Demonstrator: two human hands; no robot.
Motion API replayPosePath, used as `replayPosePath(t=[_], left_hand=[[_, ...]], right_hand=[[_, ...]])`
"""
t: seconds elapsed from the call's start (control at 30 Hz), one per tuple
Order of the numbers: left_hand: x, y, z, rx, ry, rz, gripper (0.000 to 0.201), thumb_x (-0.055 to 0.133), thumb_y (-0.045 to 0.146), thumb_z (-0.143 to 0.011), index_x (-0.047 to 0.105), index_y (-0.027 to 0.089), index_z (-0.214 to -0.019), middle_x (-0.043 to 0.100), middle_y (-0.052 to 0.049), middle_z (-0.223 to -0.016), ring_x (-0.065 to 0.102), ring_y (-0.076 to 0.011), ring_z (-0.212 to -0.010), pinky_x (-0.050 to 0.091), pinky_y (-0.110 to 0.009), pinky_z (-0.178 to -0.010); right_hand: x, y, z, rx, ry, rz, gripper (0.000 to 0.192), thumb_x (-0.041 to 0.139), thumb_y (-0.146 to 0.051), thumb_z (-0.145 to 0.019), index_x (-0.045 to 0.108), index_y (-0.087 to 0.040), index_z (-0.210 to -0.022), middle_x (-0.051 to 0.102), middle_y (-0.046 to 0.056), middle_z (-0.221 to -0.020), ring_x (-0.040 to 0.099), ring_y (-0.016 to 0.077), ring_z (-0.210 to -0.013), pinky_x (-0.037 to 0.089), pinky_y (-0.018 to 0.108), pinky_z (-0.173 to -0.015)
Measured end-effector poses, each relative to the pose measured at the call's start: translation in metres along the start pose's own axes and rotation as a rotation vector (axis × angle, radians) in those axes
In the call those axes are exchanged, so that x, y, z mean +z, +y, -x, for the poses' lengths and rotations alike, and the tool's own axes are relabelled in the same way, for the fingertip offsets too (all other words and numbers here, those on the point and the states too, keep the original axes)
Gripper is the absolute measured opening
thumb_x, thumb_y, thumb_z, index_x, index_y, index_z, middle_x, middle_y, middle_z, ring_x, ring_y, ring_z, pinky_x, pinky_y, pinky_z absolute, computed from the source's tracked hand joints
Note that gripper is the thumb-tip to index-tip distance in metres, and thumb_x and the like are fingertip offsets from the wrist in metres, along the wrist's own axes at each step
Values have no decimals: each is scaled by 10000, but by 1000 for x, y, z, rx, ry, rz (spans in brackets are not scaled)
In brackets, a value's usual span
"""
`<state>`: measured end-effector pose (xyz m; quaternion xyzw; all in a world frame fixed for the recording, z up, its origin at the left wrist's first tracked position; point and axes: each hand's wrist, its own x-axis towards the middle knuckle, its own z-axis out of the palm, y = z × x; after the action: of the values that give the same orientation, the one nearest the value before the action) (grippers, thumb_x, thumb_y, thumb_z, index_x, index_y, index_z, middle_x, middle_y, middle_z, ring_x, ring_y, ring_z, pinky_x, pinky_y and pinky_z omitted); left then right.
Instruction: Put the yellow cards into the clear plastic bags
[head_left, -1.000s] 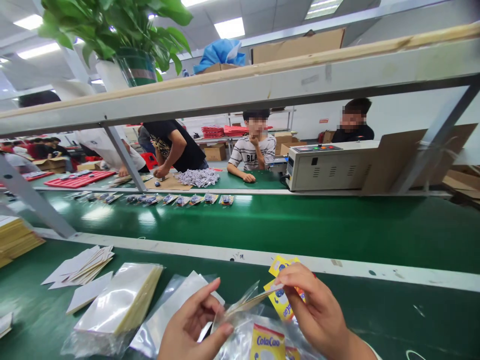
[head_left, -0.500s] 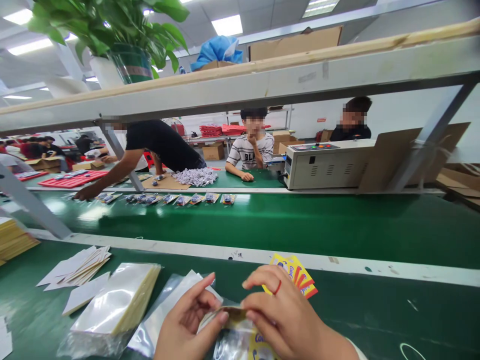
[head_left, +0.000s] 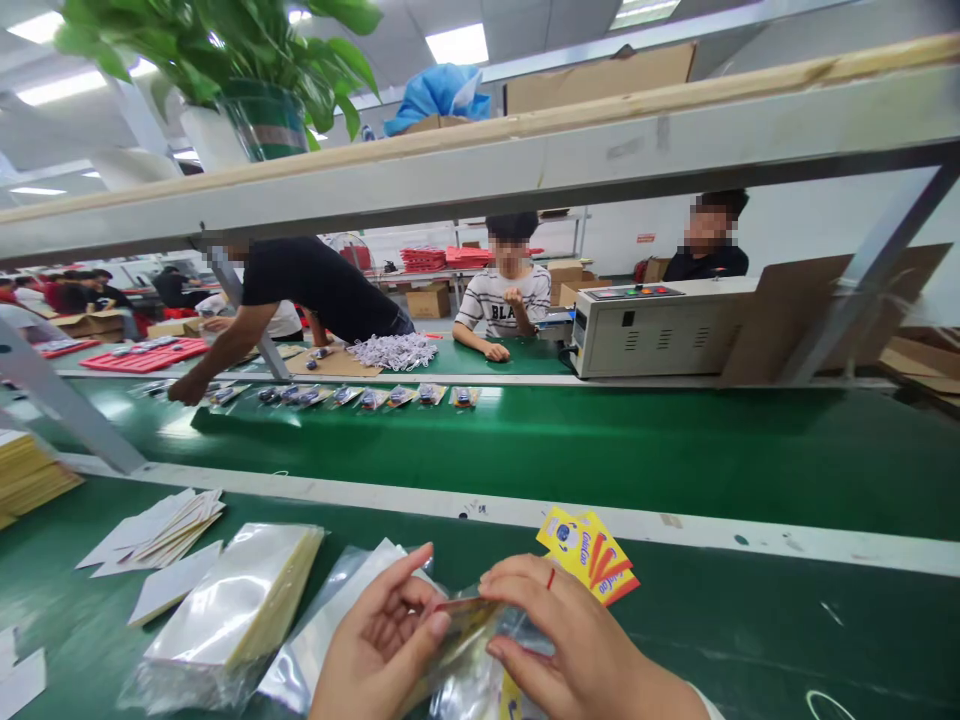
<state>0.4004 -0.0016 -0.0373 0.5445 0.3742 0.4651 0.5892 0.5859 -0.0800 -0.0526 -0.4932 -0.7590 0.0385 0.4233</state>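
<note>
We see two bare hands at the near edge of a green work table (head_left: pixel 750 640). The left hand (head_left: pixel 382 645) and the right hand (head_left: pixel 577 650) meet over one clear plastic bag (head_left: pixel 480 650), fingers pinched on it from both sides, with a yellow printed card partly inside the bag. Just beyond the right hand, on the table, lies a small fan of yellow and red cards (head_left: pixel 592 555); we count about three, though they overlap.

To the left of the hands sit two stacks of clear bags: one thick stack (head_left: pixel 240 600) and one flatter stack (head_left: pixel 337 620) touching the left hand's side. Farther left lies a loose pile of white paper slips (head_left: pixel 161 530), too many and too overlapped to count.

Beyond a pale rail runs a green conveyor belt (head_left: pixel 600 450), carrying a row of about nine small packets (head_left: pixel 360 396) at its far edge. On the far side we count three nearby people: one leaning over with a hand (head_left: pixel 180 390) on the belt, one seated in a striped shirt (head_left: pixel 502 300), and one behind a grey machine (head_left: pixel 660 330). One potted plant (head_left: pixel 240 80) stands on the shelf above.
</note>
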Motion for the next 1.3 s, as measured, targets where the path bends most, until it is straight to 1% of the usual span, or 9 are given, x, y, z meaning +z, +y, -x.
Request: replayPosePath(t=[0.33, 0.43, 0.53, 0.63, 0.73, 0.9, 1.0, 1.1, 1.3], left_hand=[[-2, -9, 6, 16, -139, -5, 515, 817, 494, -635, 723, 250, -1079, 724, -12, -719, 698, -170, -709, 570, -245, -693], [-29, -14, -8, 78, -130, -249, 620, 663, 641, -706, 676, 240, -1179, 752, -75, -949, 711, -251, -906, 574, -338, -816], [-69, -22, -35, 126, 26, -777, 646, 589, 599, -737, 625, 191, -1237, 707, -128, -1165, 646, -328, -1094, 485, -476, -981], [-105, -32, -61, 63, 158, -1138, 736, 552, 586, -663, 629, 52, -1164, 655, -243, -1230, 547, -417, -1217, 359, -544, -1075], [-124, -38, -74, -35, 157, -1168, 577, 592, 540, -611, 686, 95, -966, 733, -229, -1033, 662, -420, -1029, 488, -530, -929], [-127, -33, -77, -51, 93, -1094, 204, 605, 448, -625, 620, 244, -629, 719, -21, -598, 710, -270, -620, 557, -353, -598], [-127, -28, -78, -42, 48, -1070, 208, 566, 427, -656, 669, 247, -676, 711, 6, -560, 709, -248, -588, 549, -325, -573], [-127, -24, -82, -5, 18, -1066, 332, 529, 438, -674, 740, 240, -838, 776, -19, -687, 741, -271, -689, 571, -347, -648], [-119, -20, -79, 146, 114, -1052, 236, 537, 402, -619, 721, 272, -687, 799, -69, -907, 710, -338, -961, 503, -434, -931]], right_hand=[[1, -5, -9, 194, -181, -182, 106, 597, -165, -837, 653, -219, -908, 694, 47, -943, 649, 187, -874, 500, 304, -777], [1, 3, 3, 447, -74, -260, 5, 544, -222, -860, 548, -221, -860, 666, 34, -835, 634, 183, -754, 497, 296, -681], [-2, 19, 22, 733, -158, -352, 187, 567, -275, -828, 496, -234, -996, 669, 66, -998, 659, 207, -829, 524, 305, -694], [-5, 43, 38, 867, -263, -28, 481, 599, -334, -802, 467, -216, -1249, 567, 131, -1309, 555, 287, -1184, 452, 393, -952], [-6, 73, 46, 954, -239, 332, 594, 579, -358, -807, 443, -151, -1347, 488, 177, -1395, 450, 336, -1287, 354, 447, -1041], [-2, 107, 50, 1018, -232, 407, 625, 702, -375, -689, 554, -142, -1249, 570, 193, -1265, 508, 380, -1196, 380, 459, -982], [0, 116, 51, 1050, -207, 404, 625, 720, -371, -670, 555, -143, -1228, 590, 179, -1209, 544, 350, -1161, 412, 409, -941], [-1, 124, 50, 1091, -161, 395, 620, 701, -395, -699, 519, -134, -1231, 578, 180, -1197, 584, 317, -1114, 432, 374, -899], [-3, 139, 48, 1138, -90, 320, 373, 747, -294, -637, 535, -177, -921, 638, 147, -1018, 625, 319, -995, 449, 367, -811]])
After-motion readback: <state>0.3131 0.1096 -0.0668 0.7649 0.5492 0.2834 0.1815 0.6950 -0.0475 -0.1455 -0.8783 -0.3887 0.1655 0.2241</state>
